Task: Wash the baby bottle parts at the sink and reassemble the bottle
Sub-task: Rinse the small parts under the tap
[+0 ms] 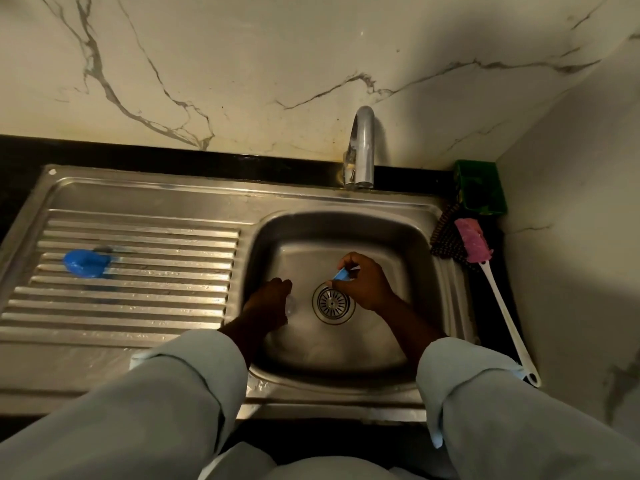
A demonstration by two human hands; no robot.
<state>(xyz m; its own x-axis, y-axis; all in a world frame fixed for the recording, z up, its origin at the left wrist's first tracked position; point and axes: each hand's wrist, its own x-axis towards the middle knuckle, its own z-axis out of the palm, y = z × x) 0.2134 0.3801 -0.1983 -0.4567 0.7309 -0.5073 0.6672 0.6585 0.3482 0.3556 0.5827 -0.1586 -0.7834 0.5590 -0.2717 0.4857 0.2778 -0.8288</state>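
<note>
The right hand [363, 284] pinches a small blue bottle part [341, 274] over the sink basin [346, 355], at twelve o'clock from the drain strainer [333, 303]. The left hand [268, 303], at nine o'clock from the strainer, curls around a clear part [290, 304], too blurred to identify. A blue cap [86, 263] lies on the drainboard [138, 296], far off at nine o'clock; a pink bottle brush [485, 271] rests at three o'clock on the tabletop.

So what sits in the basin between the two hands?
The round metal drain strainer lies between left hand and right hand, seen from the head camera.
</note>
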